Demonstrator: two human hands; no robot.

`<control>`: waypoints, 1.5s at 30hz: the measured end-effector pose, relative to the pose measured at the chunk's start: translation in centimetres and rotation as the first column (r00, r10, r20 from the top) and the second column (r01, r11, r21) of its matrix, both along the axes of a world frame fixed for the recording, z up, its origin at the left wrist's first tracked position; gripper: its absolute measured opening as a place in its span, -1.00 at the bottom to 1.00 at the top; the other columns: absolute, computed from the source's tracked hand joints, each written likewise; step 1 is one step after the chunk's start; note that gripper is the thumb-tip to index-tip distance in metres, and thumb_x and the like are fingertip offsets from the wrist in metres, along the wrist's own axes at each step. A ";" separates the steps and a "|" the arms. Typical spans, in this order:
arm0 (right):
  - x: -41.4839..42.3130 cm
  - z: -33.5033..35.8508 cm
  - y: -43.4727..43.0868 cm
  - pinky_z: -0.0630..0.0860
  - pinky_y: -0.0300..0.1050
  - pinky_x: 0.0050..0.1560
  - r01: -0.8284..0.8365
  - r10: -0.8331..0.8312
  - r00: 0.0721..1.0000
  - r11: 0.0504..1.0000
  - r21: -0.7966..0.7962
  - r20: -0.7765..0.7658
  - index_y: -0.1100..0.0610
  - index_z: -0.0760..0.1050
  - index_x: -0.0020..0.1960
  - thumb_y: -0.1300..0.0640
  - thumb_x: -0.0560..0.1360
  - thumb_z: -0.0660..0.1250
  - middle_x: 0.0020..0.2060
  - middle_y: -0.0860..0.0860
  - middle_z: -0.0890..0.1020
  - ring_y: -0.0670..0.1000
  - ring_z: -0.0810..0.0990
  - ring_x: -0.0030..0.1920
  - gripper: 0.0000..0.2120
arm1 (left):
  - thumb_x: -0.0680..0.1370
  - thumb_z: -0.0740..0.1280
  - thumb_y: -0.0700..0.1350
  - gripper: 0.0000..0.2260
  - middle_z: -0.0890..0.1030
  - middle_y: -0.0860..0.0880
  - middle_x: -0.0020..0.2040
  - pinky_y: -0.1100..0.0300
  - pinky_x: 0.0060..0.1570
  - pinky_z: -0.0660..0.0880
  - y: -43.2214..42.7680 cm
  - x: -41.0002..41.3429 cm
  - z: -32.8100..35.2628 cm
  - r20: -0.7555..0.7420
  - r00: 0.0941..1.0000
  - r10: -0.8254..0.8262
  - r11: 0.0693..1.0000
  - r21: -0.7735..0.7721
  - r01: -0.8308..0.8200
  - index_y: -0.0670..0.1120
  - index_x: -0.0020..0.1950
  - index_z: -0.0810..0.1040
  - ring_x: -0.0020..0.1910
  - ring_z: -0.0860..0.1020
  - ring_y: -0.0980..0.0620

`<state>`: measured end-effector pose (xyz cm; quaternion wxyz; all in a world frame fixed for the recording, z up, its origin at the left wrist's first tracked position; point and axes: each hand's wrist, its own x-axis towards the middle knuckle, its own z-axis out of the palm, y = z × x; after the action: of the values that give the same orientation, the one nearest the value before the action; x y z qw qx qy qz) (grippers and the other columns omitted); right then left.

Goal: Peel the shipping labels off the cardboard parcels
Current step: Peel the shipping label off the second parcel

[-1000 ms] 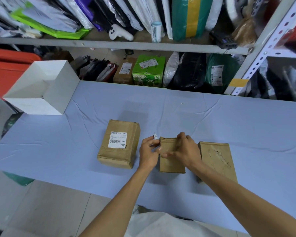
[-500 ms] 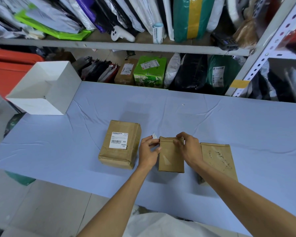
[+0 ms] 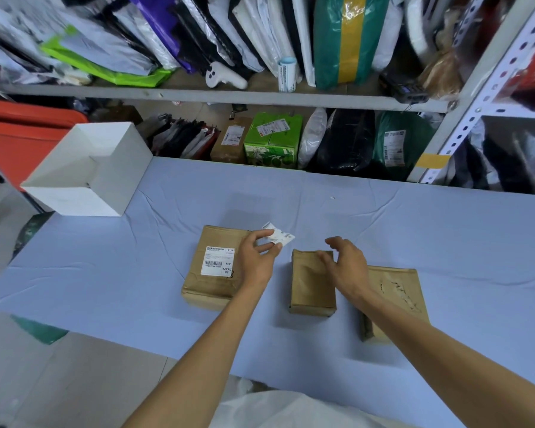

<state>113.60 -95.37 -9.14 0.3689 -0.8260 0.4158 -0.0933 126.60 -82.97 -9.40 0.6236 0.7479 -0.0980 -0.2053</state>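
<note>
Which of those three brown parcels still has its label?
The left parcel: a white barcode label sits on top. The middle parcel is bare; the right parcel shows only a torn patch.

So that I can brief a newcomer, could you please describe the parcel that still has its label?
On the blue table, three brown cardboard parcels lie in a row near the front edge. Take the leftmost parcel, the one nearest the white open box. It alone bears a white barcode label on top; the middle parcel is bare and the right parcel shows torn scars.
</note>
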 end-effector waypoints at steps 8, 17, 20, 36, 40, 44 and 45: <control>1.8 1.4 1.4 0.48 -0.32 -0.16 -0.032 -0.020 0.978 0.969 0.246 0.206 0.19 0.49 0.26 0.14 0.50 0.37 0.11 0.08 0.60 -0.02 0.61 -0.11 -0.65 | 0.41 0.42 -0.40 -0.74 0.62 -0.01 -0.01 0.15 0.03 0.58 -1.3 -0.8 -0.2 -0.134 0.982 -0.133 0.989 -0.088 0.122 -0.05 -0.07 0.57 -0.14 0.62 0.27; 0.8 1.3 0.0 0.43 -0.51 -0.31 0.066 -0.137 0.957 0.962 0.266 0.256 0.20 0.66 -0.06 0.26 0.41 0.44 -0.23 0.07 0.69 -0.01 0.64 -0.22 -0.89 | 0.47 0.37 -0.41 -0.82 0.57 -0.22 0.06 0.30 -0.22 0.60 -1.5 -1.6 0.3 -0.318 0.919 -0.232 0.955 -0.253 0.153 -0.21 0.00 0.49 -0.08 0.63 -0.09; 0.5 1.4 0.1 0.40 -0.55 -0.32 0.076 -0.146 0.959 0.957 0.278 0.243 0.20 0.67 -0.02 0.23 0.42 0.42 -0.21 0.02 0.69 -0.14 0.62 -0.24 -0.85 | 0.48 0.38 -0.37 -0.81 0.57 -0.14 0.00 0.29 -0.26 0.60 -1.5 -1.9 0.0 -0.260 0.944 -0.202 0.969 -0.195 0.154 -0.17 0.01 0.46 -0.18 0.64 0.07; 0.9 2.5 0.0 0.56 -0.13 -0.24 -0.074 0.010 0.960 0.972 0.221 0.278 0.18 0.67 -0.22 0.29 0.38 0.41 -0.38 0.05 0.69 -0.01 0.67 -0.33 -0.92 | 0.41 0.50 -0.12 -0.94 0.70 0.08 -0.16 -0.06 0.06 0.59 -2.0 -2.3 -0.7 -0.023 0.980 -0.197 0.979 0.047 0.198 0.05 -0.19 0.68 -0.07 0.66 0.04; 0.9 2.6 0.4 0.56 -0.18 -0.28 -0.051 -0.014 0.956 0.975 0.215 0.292 0.20 0.65 -0.24 0.31 0.38 0.39 -0.40 0.08 0.68 -0.01 0.67 -0.35 -0.91 | 0.46 0.46 -0.09 -0.95 0.71 0.01 -0.22 -0.10 0.06 0.58 -1.9 -2.9 -0.5 -0.071 0.973 -0.220 0.974 0.030 0.223 0.00 -0.21 0.69 -0.15 0.68 -0.03; 1.5 2.6 1.3 0.62 -0.08 -0.26 0.030 -0.098 0.930 0.980 0.194 0.353 0.22 0.63 -0.24 0.32 0.43 0.37 -0.38 0.09 0.67 0.01 0.67 -0.36 -0.89 | 0.49 0.44 -0.09 -0.87 0.69 -0.07 -0.27 -0.11 0.04 0.59 -2.2 -2.9 0.0 -0.050 0.969 -0.240 0.970 0.020 0.241 -0.04 -0.26 0.68 -0.20 0.68 -0.09; 1.7 2.5 1.3 0.64 -0.04 -0.24 0.053 -0.123 0.922 0.979 0.194 0.366 0.21 0.63 -0.20 0.31 0.44 0.37 -0.35 0.08 0.67 0.02 0.68 -0.35 -0.91 | 0.49 0.44 -0.10 -0.87 0.69 -0.07 -0.27 -0.12 0.03 0.59 -2.4 -2.7 0.1 -0.050 0.966 -0.252 0.968 0.004 0.253 -0.04 -0.26 0.68 -0.19 0.68 -0.09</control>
<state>115.25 -94.02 -6.61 0.5105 -0.7363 0.3809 -0.2284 123.85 -85.33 -9.26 0.5908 0.7273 -0.1758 -0.3019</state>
